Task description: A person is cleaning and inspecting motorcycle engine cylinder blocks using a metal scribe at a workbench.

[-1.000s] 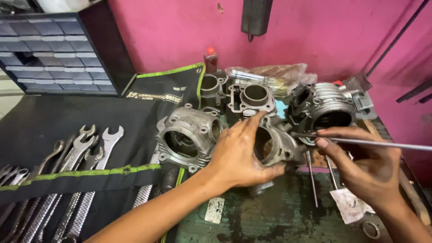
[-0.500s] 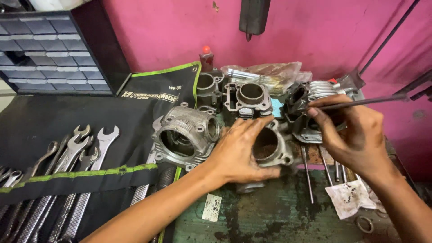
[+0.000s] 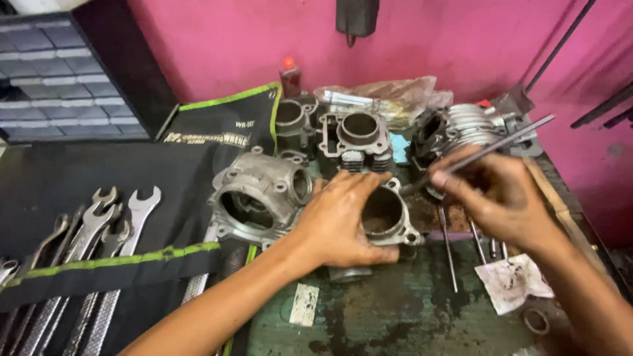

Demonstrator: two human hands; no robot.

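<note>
- Pink wall [image 3: 231, 46] runs across the far side; a dark drawer cabinet [image 3: 59, 86] sits far left against it.
- Black tool roll [image 3: 99, 178] with green trim covers the left of the grimy green bench [image 3: 395, 316]; a row of open-end wrenches [image 3: 99, 224] lies in its near-left pockets.
- Grey crankcase casting [image 3: 260, 194] lies on its side mid-bench, just left of my left hand.
- Two more cylinder blocks stand further back: a dark one [image 3: 359, 138] in the middle, and a finned cylinder [image 3: 461, 128] to the right.
- The engine cylinder [image 3: 386, 214] I am working on stands at bench centre, bore up, rust-brown inside.
- My left hand [image 3: 343, 221] is spread over the cylinder's left flank, fingers curled around its rim, gripping it.
- My right hand [image 3: 494, 198] is just right of the cylinder, fingertips pinched on a long thin metal rod [image 3: 501, 142] that slants up to the far right.
- Loose studs [image 3: 448, 250] lie on the bench beneath my right hand, near a stained scrap of paper [image 3: 514, 283].
</note>
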